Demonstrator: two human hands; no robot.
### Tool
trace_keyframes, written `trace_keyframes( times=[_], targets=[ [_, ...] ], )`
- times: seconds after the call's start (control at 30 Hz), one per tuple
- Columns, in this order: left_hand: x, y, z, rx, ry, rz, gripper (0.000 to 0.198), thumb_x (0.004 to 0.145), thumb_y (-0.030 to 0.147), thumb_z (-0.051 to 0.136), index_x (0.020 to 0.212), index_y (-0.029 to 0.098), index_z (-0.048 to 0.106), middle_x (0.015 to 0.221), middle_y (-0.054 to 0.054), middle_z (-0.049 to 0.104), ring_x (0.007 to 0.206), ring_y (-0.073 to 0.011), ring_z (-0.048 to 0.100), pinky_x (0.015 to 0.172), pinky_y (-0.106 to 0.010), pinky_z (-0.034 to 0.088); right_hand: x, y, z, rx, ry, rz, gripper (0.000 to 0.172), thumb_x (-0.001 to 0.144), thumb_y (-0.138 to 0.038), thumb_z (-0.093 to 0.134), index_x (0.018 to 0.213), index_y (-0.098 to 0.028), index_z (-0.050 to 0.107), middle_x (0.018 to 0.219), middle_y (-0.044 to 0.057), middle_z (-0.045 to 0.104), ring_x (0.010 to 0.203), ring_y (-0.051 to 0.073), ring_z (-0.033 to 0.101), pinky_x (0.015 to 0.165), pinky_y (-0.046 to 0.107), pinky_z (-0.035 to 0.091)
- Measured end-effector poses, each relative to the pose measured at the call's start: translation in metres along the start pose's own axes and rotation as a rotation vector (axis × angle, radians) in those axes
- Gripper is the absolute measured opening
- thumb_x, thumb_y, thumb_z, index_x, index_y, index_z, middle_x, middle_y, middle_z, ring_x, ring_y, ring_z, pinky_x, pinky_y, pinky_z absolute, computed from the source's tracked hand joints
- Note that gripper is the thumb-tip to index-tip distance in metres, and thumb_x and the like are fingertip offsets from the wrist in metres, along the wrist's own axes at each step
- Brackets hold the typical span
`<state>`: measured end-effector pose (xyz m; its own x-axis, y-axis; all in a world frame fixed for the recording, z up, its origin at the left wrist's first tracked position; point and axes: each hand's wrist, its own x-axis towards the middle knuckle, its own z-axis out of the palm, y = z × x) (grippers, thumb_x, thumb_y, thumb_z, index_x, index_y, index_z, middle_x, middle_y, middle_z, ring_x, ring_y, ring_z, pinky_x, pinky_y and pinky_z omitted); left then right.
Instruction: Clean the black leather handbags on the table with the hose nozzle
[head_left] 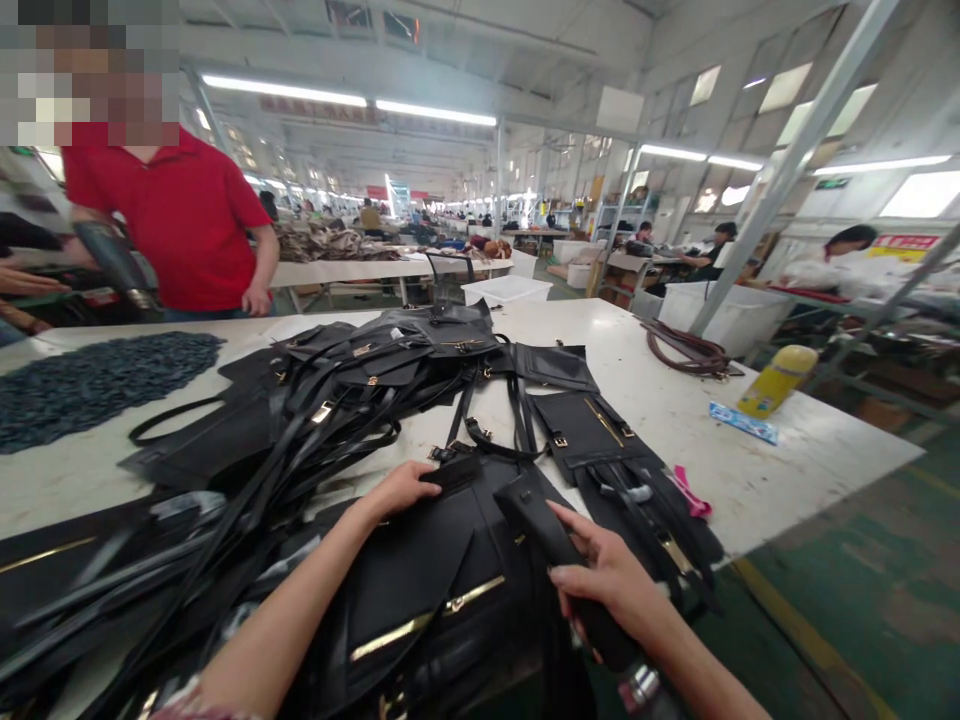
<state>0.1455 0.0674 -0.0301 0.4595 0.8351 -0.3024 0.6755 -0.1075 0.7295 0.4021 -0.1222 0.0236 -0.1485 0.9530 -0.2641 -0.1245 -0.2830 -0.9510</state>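
Observation:
A black leather bag (420,560) with a gold zipper lies at the near edge of the table. My left hand (405,490) is closed on the bag's upper edge, thumb on top. In my right hand (592,570) is a black strap (544,525), its wide end raised over the bag's right side. A metal buckle (643,685) hangs below that hand. More black bags (600,430) with gold zippers and buckles lie to the right, and a heap of bags and straps (360,370) covers the table's left and middle.
The white table (810,460) holds a yellow bottle (780,380), a blue-white packet (742,422), a pink ribbon (691,492), brown straps (686,350) and a pile of small dark pieces (97,385). A person in a red shirt (180,220) stands across it at the left.

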Motion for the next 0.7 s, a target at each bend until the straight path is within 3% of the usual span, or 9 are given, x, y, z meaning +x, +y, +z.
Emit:
trace_keyframes(
  times=[0.13,0.3,0.47,0.57,0.7],
  targets=[
    [0.000,0.001,0.006,-0.091,-0.072,0.009,0.028,0.059,0.030,0.054,0.080,0.015,0.065,0.072,0.000,0.066,0.067,-0.0190,0.059,0.062,-0.026,0.043,0.031,0.007,0.004,-0.018,-0.088,-0.008,0.075,0.062,-0.019,0.061,0.130,-0.017,0.029,0.065,-0.002,0.061,0.039,0.011,0.053,0.034,0.021,0.043],
    [0.007,-0.005,0.018,-0.105,-0.065,0.000,0.027,0.054,0.023,0.056,0.079,0.015,0.064,0.072,0.001,0.066,0.071,-0.0193,0.059,0.065,-0.027,0.043,0.078,0.020,0.010,-0.062,-0.129,0.062,0.073,0.061,-0.019,0.060,0.129,-0.017,0.031,0.065,-0.001,0.059,0.037,0.012,0.055,0.033,0.023,0.044],
    [0.008,-0.014,0.026,-0.098,-0.041,0.005,0.032,0.056,0.023,0.056,0.086,0.014,0.062,0.077,-0.001,0.067,0.072,-0.0198,0.060,0.066,-0.028,0.044,0.123,0.003,0.020,-0.091,-0.132,0.053,0.062,0.064,-0.019,0.059,0.123,-0.018,0.040,0.058,-0.003,0.057,0.037,0.012,0.055,0.034,0.020,0.043],
    [0.008,-0.015,0.026,-0.080,-0.020,0.006,0.032,0.057,0.025,0.056,0.086,0.014,0.063,0.077,-0.001,0.067,0.073,-0.0204,0.060,0.066,-0.029,0.044,0.130,-0.014,0.018,-0.113,-0.092,0.001,0.057,0.068,-0.021,0.057,0.122,-0.022,0.040,0.059,-0.005,0.054,0.039,0.009,0.054,0.036,0.019,0.044],
    [0.009,-0.016,0.026,-0.034,-0.008,0.020,0.030,0.057,0.028,0.058,0.084,0.015,0.064,0.076,-0.001,0.067,0.074,-0.0217,0.060,0.066,-0.030,0.044,0.108,-0.029,-0.001,-0.159,-0.153,0.050,0.058,0.066,-0.020,0.059,0.121,-0.024,0.043,0.061,-0.005,0.057,0.040,0.011,0.056,0.036,0.019,0.044]
  ],
)
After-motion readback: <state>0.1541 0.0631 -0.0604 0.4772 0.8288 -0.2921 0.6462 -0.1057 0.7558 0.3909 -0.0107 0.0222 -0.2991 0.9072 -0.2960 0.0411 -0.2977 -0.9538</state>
